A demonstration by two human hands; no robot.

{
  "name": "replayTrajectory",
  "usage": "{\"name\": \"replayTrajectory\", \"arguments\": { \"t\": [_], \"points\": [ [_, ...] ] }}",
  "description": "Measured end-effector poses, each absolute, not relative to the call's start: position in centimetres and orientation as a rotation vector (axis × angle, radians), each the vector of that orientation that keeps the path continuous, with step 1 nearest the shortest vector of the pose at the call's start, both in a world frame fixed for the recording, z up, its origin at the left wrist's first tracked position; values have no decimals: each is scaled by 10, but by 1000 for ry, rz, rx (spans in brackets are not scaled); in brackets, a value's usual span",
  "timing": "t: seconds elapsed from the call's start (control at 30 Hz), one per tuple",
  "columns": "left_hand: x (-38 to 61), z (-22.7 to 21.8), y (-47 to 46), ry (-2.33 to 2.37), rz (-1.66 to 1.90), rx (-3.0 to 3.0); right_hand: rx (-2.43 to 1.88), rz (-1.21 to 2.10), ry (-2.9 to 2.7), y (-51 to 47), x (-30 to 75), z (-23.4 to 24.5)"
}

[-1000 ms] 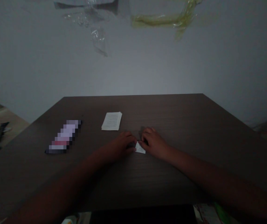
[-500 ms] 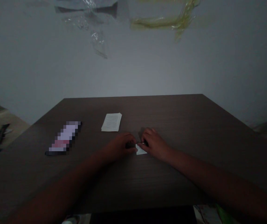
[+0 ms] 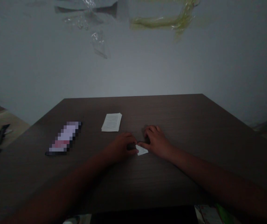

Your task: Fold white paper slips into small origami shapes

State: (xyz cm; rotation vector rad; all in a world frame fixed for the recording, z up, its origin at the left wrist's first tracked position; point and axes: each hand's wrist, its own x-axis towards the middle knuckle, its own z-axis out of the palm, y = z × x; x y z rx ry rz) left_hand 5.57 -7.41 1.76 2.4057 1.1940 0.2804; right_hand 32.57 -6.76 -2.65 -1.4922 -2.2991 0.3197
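Note:
A small folded piece of white paper (image 3: pixel 142 150) lies on the dark wooden table (image 3: pixel 194 130), in the middle near me. My left hand (image 3: pixel 121 146) rests on its left side with curled fingers pinching its edge. My right hand (image 3: pixel 156 141) meets it from the right, thumb and forefinger pressed on the paper's top corner, the other fingers bent. Both hands sit on the tabletop. Most of the paper is hidden between the fingertips.
A stack of white paper slips (image 3: pixel 111 122) lies a little beyond my left hand. A blurred flat rectangular object (image 3: pixel 64 138) lies at the left of the table. A pale wall with bits of clear tape (image 3: pixel 98 43) rises behind. Clutter shows at the floor on the left.
My right hand has shifted slightly to the right and its fingers have lifted a little. The small paper now shows a bit more, lying flatter between the hands.

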Motion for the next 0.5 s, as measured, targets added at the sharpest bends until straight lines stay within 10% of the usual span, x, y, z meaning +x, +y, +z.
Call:
{"name": "replayTrajectory", "arguments": {
  "t": [0.5],
  "points": [
    [69,34,-84,1204,121,2578,-1269,545,-2350,-39,357,-23]
  ]
}}
